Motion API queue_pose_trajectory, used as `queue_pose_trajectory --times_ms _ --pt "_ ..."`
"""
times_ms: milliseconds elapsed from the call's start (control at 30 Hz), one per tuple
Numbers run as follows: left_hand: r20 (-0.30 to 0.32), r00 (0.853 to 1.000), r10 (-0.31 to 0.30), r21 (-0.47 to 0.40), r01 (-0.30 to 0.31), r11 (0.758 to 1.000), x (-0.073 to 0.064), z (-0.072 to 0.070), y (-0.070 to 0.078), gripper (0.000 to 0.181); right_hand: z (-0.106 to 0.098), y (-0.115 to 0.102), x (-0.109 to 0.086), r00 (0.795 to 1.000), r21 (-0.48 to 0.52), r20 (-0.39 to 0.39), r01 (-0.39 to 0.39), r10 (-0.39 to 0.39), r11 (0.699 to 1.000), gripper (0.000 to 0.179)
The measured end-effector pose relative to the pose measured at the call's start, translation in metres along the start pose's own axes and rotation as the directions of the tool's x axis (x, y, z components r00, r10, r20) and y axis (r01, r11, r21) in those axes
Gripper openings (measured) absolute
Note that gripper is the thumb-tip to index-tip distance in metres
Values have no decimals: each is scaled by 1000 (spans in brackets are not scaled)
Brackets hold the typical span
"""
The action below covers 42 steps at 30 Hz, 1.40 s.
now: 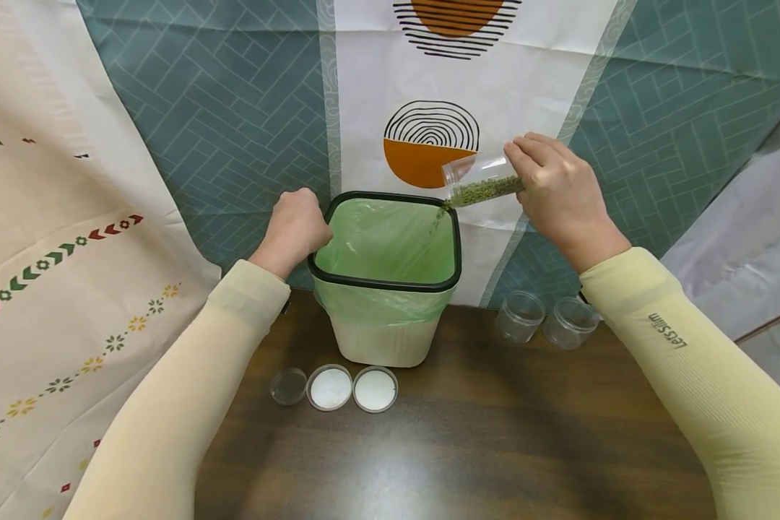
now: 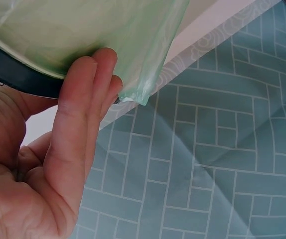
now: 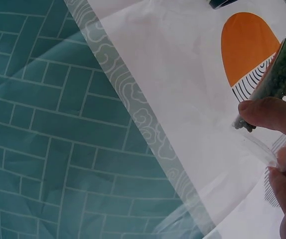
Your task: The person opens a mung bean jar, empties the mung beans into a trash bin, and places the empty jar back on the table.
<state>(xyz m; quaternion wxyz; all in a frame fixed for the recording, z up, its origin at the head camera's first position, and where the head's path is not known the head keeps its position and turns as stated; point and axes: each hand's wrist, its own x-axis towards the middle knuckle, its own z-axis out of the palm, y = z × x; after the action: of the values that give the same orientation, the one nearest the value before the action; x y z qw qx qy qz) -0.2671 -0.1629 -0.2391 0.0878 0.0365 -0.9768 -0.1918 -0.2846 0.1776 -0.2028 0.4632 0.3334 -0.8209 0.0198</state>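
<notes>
A pale trash bin with a black rim stands upright against the cloth backdrop, lined with a green plastic bag. My left hand grips the left side of that rim; in the left wrist view its fingers reach over the edge onto the bag. Above the bin's right back corner, my right hand holds a clear plastic jar by its base end, tilted mouth-down to the left. Small green beans lie along the jar's lower side, and some fall from its mouth into the bin.
Two clear jars stand on the dark wooden table, right of the bin. In front of the bin lie a clear round lid and two white-centred lids. Patterned cloth hangs behind and at the left.
</notes>
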Motion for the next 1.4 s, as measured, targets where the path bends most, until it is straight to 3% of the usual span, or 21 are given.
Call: queue_pose_trajectory --times_ms 933,1400 --pt "-30 999 24 2 -24 1000 -4 -3 0 21 -9 -1 5 1000 -28 -1 25 -25 999 43" --pt "-44 998 51 7 -50 999 -2 1 -1 18 -12 -2 4 999 -53 42 29 -27 998 51"
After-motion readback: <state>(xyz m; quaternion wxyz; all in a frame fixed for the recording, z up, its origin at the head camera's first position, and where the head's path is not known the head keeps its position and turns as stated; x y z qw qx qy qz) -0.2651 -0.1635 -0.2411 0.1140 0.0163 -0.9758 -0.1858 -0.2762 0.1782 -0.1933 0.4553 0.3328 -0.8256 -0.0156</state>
